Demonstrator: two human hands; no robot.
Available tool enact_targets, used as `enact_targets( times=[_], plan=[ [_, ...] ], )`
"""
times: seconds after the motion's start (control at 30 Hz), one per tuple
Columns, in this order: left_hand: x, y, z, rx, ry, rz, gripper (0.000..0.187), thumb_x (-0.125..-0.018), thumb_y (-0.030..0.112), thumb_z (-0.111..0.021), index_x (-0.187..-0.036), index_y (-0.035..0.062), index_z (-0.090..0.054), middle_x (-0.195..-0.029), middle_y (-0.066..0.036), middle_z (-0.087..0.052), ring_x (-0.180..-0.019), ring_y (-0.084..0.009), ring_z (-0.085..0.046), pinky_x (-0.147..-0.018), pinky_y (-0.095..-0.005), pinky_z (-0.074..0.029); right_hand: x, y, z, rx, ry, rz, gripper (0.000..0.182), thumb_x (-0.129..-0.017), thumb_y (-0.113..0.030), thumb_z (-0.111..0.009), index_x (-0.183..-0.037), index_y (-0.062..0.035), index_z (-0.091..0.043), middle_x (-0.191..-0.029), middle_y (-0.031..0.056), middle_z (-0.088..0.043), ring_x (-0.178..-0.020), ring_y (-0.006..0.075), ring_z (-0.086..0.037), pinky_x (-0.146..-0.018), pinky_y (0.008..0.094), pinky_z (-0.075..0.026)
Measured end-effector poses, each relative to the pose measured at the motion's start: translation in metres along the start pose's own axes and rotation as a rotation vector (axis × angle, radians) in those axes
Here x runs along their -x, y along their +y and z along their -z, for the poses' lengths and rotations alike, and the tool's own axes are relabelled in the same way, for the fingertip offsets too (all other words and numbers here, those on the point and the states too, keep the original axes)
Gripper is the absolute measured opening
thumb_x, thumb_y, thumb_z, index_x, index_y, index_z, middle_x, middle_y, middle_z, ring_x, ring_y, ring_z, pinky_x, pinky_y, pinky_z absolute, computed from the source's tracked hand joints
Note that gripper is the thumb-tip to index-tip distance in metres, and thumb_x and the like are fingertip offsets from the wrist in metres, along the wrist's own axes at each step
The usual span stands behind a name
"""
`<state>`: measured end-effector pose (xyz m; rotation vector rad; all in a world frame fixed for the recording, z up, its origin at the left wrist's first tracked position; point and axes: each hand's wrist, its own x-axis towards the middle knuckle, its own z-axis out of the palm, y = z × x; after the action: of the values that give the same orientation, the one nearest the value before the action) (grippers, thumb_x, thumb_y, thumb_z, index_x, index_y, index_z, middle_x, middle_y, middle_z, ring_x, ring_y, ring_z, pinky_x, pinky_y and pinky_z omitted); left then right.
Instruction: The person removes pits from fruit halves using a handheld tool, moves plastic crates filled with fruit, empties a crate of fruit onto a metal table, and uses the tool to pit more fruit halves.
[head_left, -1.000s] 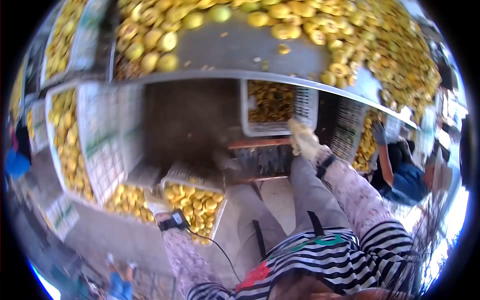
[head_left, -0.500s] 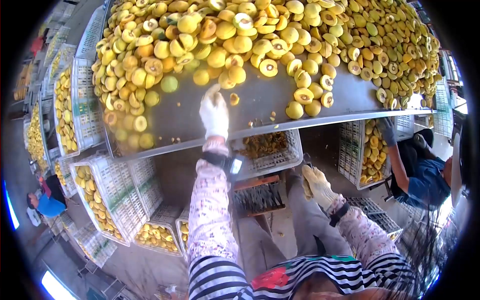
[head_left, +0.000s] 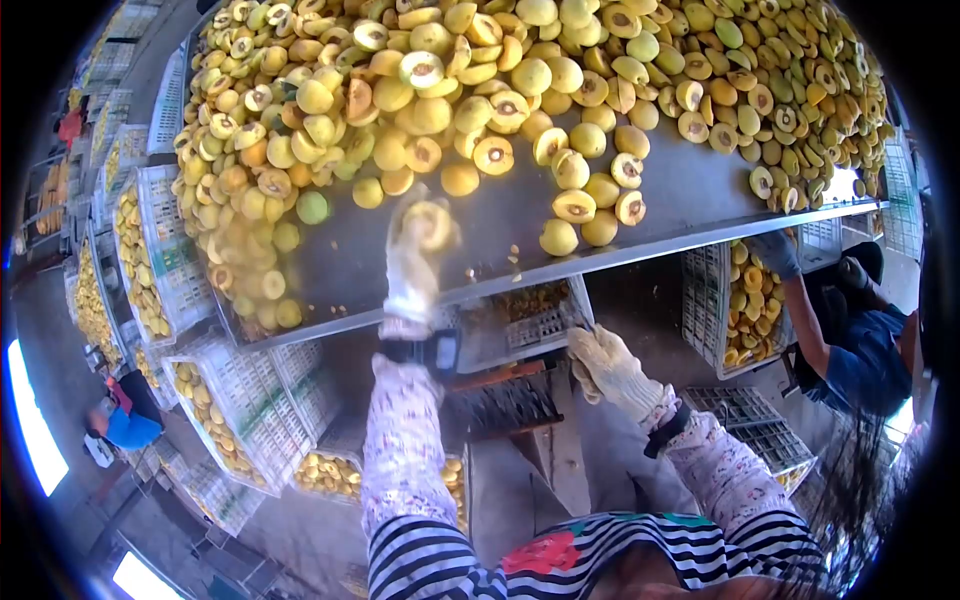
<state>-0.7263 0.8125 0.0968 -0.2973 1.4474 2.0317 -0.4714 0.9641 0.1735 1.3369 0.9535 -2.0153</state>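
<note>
My left hand [head_left: 412, 262], in a white glove and blurred by motion, is over the front of the metal table. A halved yellow peach [head_left: 432, 226] shows at its fingertips, and the hand is closed on it. My right hand [head_left: 612, 370], in a cream knit glove, is closed in front of my lap, below the table edge. A thin dark tip pokes out past its fingers; the rest of that tool is hidden. Beyond my left hand lies a large heap of halved peaches [head_left: 493, 155], many with pits showing. A small group of halves [head_left: 574, 207] sits near the edge.
The sloped metal table [head_left: 480, 245] has a raised front rim. Beneath it stands a white crate [head_left: 540, 318] with brown scraps. Peach-filled crates [head_left: 255, 400] are at the left, and another [head_left: 705, 310] at the right beside a gloved co-worker [head_left: 850, 350]. Another person [head_left: 130, 425] is far left.
My left hand has drawn back slightly toward the table edge, now with a peach half in it. My right hand has shifted a little to the left. The whole view has tilted slightly.
</note>
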Motion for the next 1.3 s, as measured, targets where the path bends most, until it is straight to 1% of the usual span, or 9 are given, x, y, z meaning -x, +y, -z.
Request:
enact_targets(
  times=[0.17,0.2,0.33,0.4,0.73,0.93,1.1,1.2,1.3],
  plan=[
    [0.098,-0.019,-0.025,0.256,0.14,0.29,0.046,-0.105,0.051,-0.045,-0.119,0.0093,-0.057,-0.111,-0.013,-0.067,-0.091,-0.0241,-0.068,-0.069,-0.0355,-0.058,0.01,-0.021,-0.058,0.147,-0.187,0.103,0.028,-0.102,-0.036,-0.057,-0.109,-0.0093,-0.062,-0.066,-0.0035,-0.05,-0.048,0.006,-0.045,-0.041,0.0243,-0.035],
    [0.112,-0.021,-0.029,0.164,0.153,0.225,0.044,-0.106,0.048,-0.043,-0.118,0.0081,-0.057,-0.112,-0.012,-0.067,-0.094,-0.0236,-0.067,-0.07,-0.0356,-0.058,0.005,-0.023,-0.067,0.324,-0.142,0.061,0.034,-0.102,-0.037,-0.057,-0.112,-0.0053,-0.065,-0.073,0.0035,-0.061,-0.058,0.0122,-0.057,-0.052,0.028,-0.046],
    [0.143,-0.041,-0.012,0.134,0.257,0.072,0.045,-0.106,0.044,-0.043,-0.12,0.0038,-0.059,-0.114,-0.013,-0.066,-0.097,-0.0211,-0.064,-0.079,-0.0327,-0.055,-0.005,-0.004,-0.099,0.641,-0.015,0.331,0.045,-0.101,-0.037,-0.058,-0.126,0.0008,-0.061,-0.1,0.0235,-0.071,-0.096,0.0375,-0.069,-0.085,0.0416,-0.052],
    [0.153,-0.033,-0.007,0.107,0.337,0.108,0.045,-0.106,0.043,-0.044,-0.119,0.0028,-0.061,-0.113,-0.012,-0.066,-0.097,-0.0206,-0.063,-0.08,-0.0327,-0.055,-0.021,0.023,-0.104,0.684,-0.066,0.561,0.045,-0.101,-0.037,-0.057,-0.125,0.0006,-0.061,-0.102,0.0242,-0.071,-0.097,0.0387,-0.069,-0.084,0.0413,-0.052],
    [0.176,-0.008,0.054,0.345,0.189,0.14,0.037,-0.1,0.032,-0.062,-0.115,-0.002,-0.066,-0.11,-0.012,-0.069,-0.105,-0.0251,-0.067,-0.095,-0.0436,-0.057,-0.034,0.063,-0.135,0.622,-0.266,0.32,0.045,-0.1,-0.042,-0.055,-0.116,-0.0011,-0.064,-0.099,0.0153,-0.07,-0.092,0.026,-0.066,-0.086,0.0364,-0.05],
    [0.193,0.009,0.061,0.163,0.166,-0.022,0.036,-0.1,0.029,-0.062,-0.108,-0.0051,-0.069,-0.102,-0.012,-0.071,-0.092,-0.0217,-0.068,-0.084,-0.0358,-0.056,-0.008,0.064,-0.153,0.341,-0.349,-0.016,0.041,-0.101,-0.042,-0.057,-0.115,-0.0037,-0.063,-0.088,0.0081,-0.067,-0.085,0.0222,-0.064,-0.08,0.0358,-0.052],
    [0.212,0.019,0.058,0.196,0.153,-0.038,0.04,-0.103,0.031,-0.056,-0.113,-0.0062,-0.067,-0.098,-0.015,-0.072,-0.091,-0.0245,-0.07,-0.085,-0.038,-0.059,0.006,0.076,-0.165,0.388,-0.365,0.397,0.039,-0.101,-0.04,-0.059,-0.115,-0.0046,-0.064,-0.08,0.0041,-0.065,-0.076,0.0193,-0.062,-0.075,0.0328,-0.052],
    [0.213,0.032,0.063,0.054,0.093,0.188,0.041,-0.103,0.031,-0.057,-0.117,-0.0062,-0.067,-0.093,-0.014,-0.072,-0.082,-0.0224,-0.069,-0.077,-0.0335,-0.057,0.001,0.075,-0.152,0.974,-0.278,0.609,0.037,-0.101,-0.038,-0.06,-0.115,-0.0036,-0.063,-0.084,0.0034,-0.065,-0.079,0.0152,-0.061,-0.076,0.031,-0.052],
    [0.216,0.037,0.064,0.107,-0.049,0.136,0.037,-0.103,0.027,-0.057,-0.12,-0.0045,-0.067,-0.09,-0.012,-0.072,-0.08,-0.0204,-0.068,-0.076,-0.032,-0.056,0.017,0.071,-0.15,0.607,-0.418,0.365,0.036,-0.102,-0.036,-0.059,-0.117,-0.0034,-0.064,-0.089,0.0046,-0.067,-0.086,0.0153,-0.063,-0.078,0.031,-0.052]
  ],
)
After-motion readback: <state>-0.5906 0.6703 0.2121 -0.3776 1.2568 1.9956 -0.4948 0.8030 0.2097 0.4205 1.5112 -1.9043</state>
